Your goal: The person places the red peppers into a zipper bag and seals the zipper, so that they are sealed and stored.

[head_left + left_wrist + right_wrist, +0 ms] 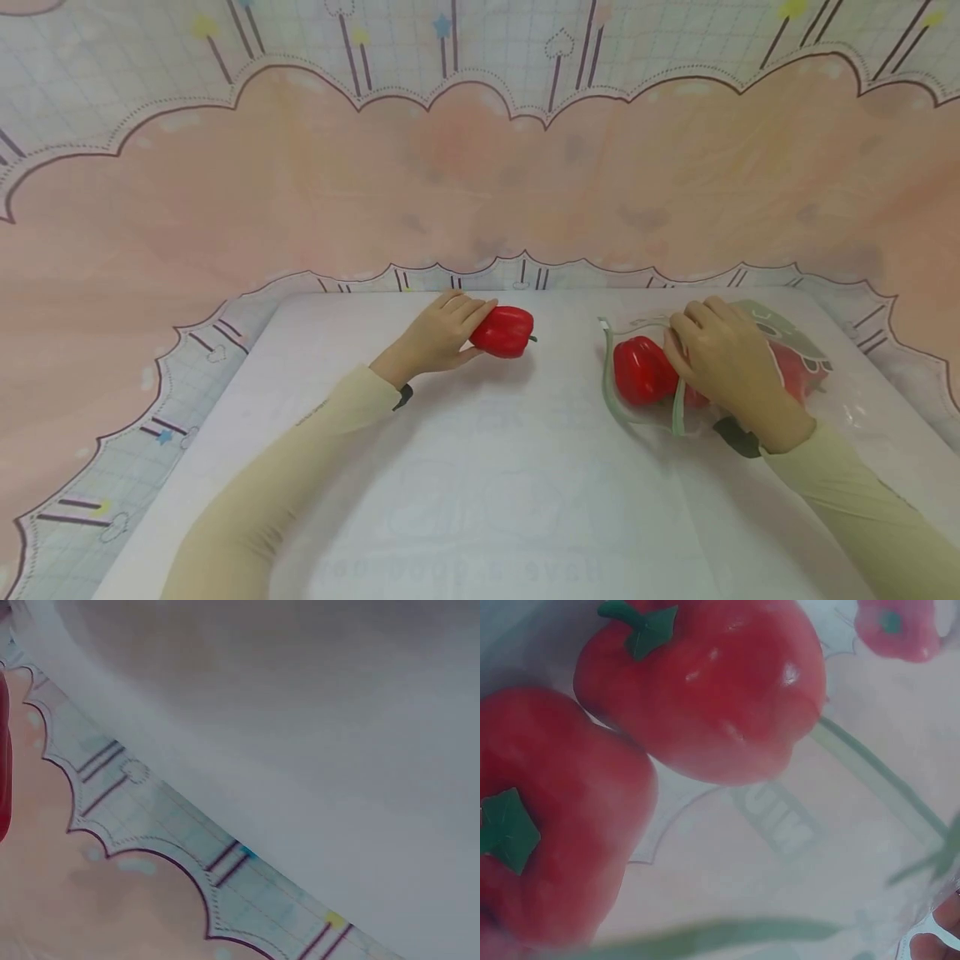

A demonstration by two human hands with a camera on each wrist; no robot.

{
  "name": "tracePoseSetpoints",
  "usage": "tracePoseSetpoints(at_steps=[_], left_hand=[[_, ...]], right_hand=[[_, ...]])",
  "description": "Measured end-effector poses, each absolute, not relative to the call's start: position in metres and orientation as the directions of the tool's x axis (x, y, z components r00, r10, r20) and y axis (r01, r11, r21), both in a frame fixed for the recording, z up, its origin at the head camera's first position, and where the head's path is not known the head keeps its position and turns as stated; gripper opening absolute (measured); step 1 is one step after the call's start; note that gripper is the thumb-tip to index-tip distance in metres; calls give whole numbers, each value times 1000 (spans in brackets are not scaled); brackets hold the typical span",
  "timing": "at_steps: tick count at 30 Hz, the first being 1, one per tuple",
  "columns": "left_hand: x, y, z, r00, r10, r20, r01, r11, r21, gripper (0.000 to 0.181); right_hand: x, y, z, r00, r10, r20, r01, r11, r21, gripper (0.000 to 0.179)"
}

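Observation:
My left hand [442, 335] holds a red bell pepper [506, 332] over the left-middle of the table, its short green stem pointing right. Only a red sliver of that pepper [4, 761] enters the left wrist view. On the right, my right hand [723, 358] grips a clear plastic bag [609, 392] with green edging, fingers curled at its opening. One red bell pepper [641, 371] lies at the bag's mouth; more red shows behind the hand. Through the plastic, the right wrist view gives two large peppers [712, 690] [562, 802] with green stems, and fingertips [930, 949] at the lower right.
A white-covered table [480, 475] with faint lettering near its front lies under both hands. Behind and beside it hangs a peach curtain [480, 183] with scalloped, patterned borders. The bag's printed green part [787, 329] spreads toward the table's right side.

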State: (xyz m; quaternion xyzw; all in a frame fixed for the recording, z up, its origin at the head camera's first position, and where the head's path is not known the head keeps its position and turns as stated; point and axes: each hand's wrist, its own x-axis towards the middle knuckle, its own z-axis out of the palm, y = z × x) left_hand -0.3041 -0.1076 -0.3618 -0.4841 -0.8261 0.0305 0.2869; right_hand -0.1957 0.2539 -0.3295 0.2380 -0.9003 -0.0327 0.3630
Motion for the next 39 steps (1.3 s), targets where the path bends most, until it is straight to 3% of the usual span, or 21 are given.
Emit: tracePoseSetpoints(at_steps=[22,39], left_hand=[[-275,-40,-373,-289,838,463,874,428,-230,61],[-266,2,-377,-303,859,413,894,406,-191,58]], right_hand=[[-194,254,-331,-633,-453,628,-404,885,232,17],[-194,252,-329,-633,-462,621,-396,883,253,19]])
